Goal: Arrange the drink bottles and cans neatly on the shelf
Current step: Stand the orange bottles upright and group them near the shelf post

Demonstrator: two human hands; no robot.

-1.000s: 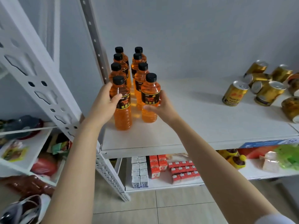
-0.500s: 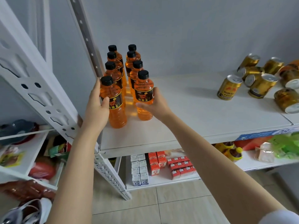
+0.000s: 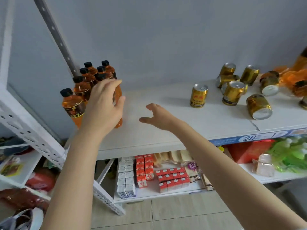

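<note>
White shelf (image 3: 216,117) w/ bottles (image 3: 72,105), scattered cans (image 3: 198,96)

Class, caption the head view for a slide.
Open left hand before upright orange bottles; open right hand above the shelf; gold cans lie jumbled.

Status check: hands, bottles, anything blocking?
Left hand open in front of the bottles; right hand open, empty, above the shelf. Bottles upright, two rows. Cans scattered right, several on their sides. Nothing in the way.

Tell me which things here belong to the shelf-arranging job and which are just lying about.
Job: orange drink bottles; gold cans; top shelf.
Lying about: red and white cartons below; red box; green packaging.
</note>
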